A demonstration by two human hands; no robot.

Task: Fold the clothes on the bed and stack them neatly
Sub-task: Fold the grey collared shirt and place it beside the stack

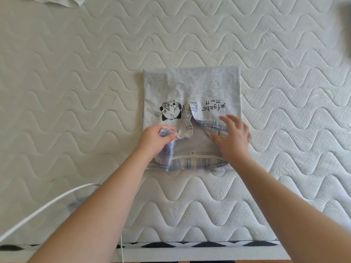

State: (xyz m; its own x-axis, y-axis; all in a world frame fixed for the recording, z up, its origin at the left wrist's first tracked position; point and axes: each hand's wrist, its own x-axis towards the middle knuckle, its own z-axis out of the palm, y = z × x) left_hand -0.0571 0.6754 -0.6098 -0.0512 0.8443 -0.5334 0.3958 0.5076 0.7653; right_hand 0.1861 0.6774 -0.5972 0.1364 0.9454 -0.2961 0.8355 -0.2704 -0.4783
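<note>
On the quilted bed (pixel 76 92) lay a folded grey shirt (pixel 190 86), printed "fgabc" upside down beside a cartoon, size tag "S". Left hand (pixel 153 139) pinched its plaid collar (pixel 187 128); right hand (pixel 234 137) rested with fingers spread on the collar's right side.
</note>
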